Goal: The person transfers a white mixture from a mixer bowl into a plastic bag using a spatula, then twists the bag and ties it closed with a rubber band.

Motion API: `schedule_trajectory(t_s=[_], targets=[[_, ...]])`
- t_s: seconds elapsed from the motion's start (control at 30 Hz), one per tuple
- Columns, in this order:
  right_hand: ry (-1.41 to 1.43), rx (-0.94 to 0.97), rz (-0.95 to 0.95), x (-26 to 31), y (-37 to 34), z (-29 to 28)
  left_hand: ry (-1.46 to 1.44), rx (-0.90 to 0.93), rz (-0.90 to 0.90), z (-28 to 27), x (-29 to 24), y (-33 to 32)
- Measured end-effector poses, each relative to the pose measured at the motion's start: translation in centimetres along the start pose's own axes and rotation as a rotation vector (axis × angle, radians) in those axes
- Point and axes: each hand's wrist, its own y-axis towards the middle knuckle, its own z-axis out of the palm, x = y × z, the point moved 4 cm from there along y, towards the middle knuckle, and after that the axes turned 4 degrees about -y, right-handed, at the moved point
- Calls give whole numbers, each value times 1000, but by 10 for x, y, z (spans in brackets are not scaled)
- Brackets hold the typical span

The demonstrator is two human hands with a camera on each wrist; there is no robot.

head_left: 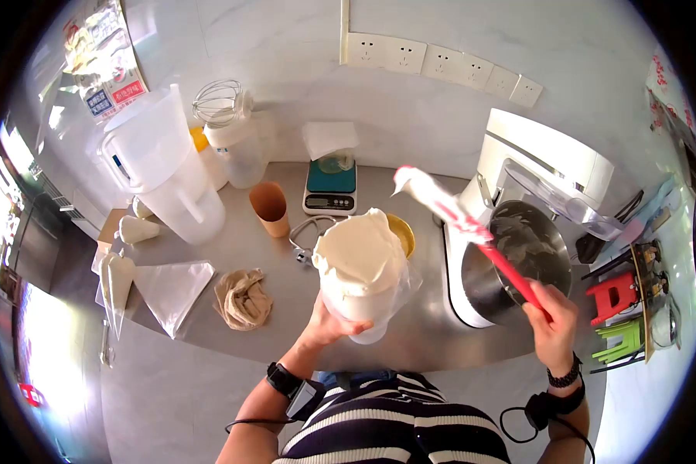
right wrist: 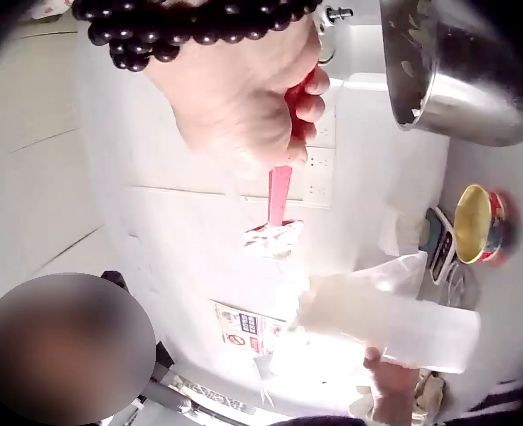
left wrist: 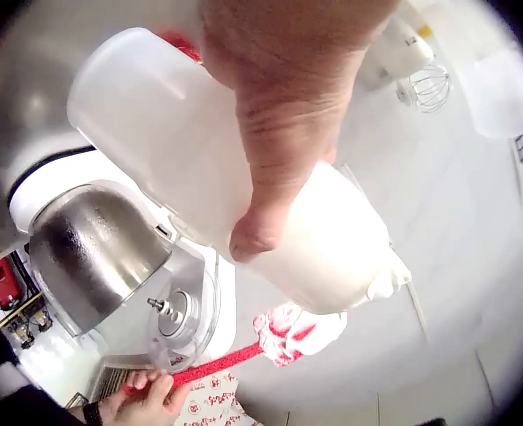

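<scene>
One cream-heaped container (left wrist: 195, 169) was held firmly in L grip (head_left: 329, 322); R grip (head_left: 554, 322) clasped red spatula (head_left: 478, 231). Keeping container upright prob. cut spill risk.

Strong light floods the head view from eight o'clock, burning out to white, and glare streaks the poster (head_left: 107, 73) at ten. Fisheye distortion bows straight lines there, with black corners. In the right wrist view the container (right wrist: 404, 328) washes out towards five o'clock (a smooth oval blur sits at eight). The left wrist view looks hazy.
</scene>
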Motion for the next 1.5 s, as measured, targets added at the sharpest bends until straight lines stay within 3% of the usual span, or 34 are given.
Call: schedule_trajectory(t_s=[0.13, 0.23, 0.37, 0.47, 0.57, 0.6, 0.7, 0.83, 0.93, 1.17, 1.5], targets=[[63, 154, 38, 4, 6, 16, 17, -7, 44, 4, 3, 1], [-35, 114, -23, 23, 7, 16, 9, -49, 27, 1, 5, 1], [-326, 30, -293, 27, -6, 34, -96, -96, -114, -7, 16, 0], [-327, -19, -250, 15, -15, 30, -210, -196, -132, -5, 2, 0], [-225, -84, -191, 5, -12, 13, 58, -234, -70, -24, 13, 3], [-319, -112, -242, 14, -4, 6, 101, -244, 9, -22, 9, 5], [-576, -148, -420, 41, 29, -9, 504, -188, -17, -14, 2, 5], [-718, -68, -584, 59, 46, -12, 583, -166, -65, -4, -4, 4], [-656, -64, -554, 52, 46, -6, 319, -159, 18, -7, 2, 3], [-494, -18, -440, 47, 20, 40, -117, -185, -55, 15, -4, 9], [-467, 62, -383, 43, -5, 20, -161, -272, -80, -7, 12, 3]])
